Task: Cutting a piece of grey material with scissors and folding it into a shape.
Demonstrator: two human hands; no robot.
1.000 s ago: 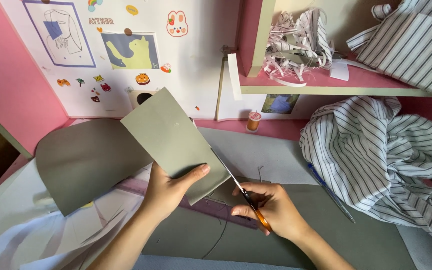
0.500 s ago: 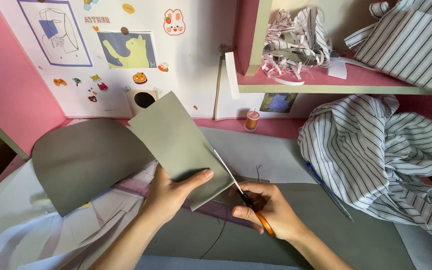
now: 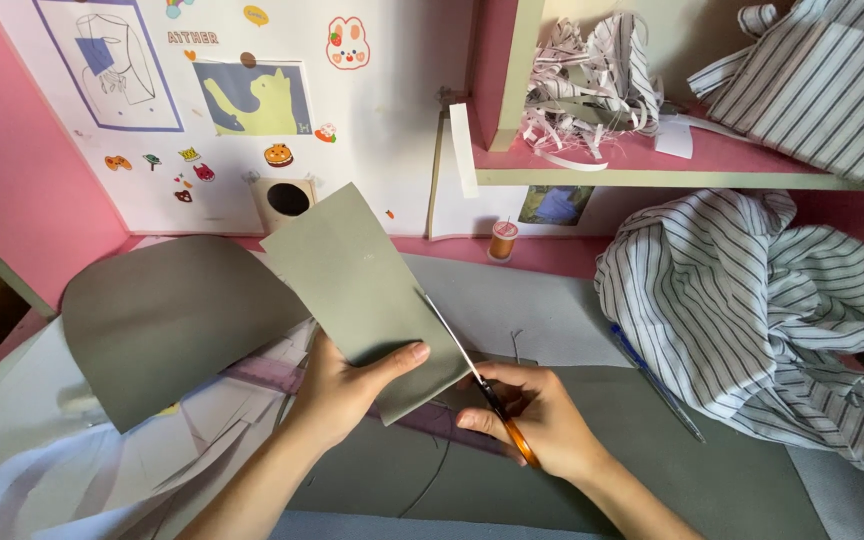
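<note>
Left hand pinching grey card by its lower edge; right hand clamped on orange-handled scissors, blades seemingly along card's right edge, above desk.

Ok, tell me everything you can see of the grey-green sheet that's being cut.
The grey-green sheet is a flat, matte piece, seemingly thin card or felt-like fabric, roughly rectangular with straight edges. It is held tilted up off the table, its far corner towards the wall. The left hand pinches its lower edge, thumb on top. The scissors, in the right hand, run along its right edge, blades touching it. A larger, curved grey piece lies behind it on the left.
</note>
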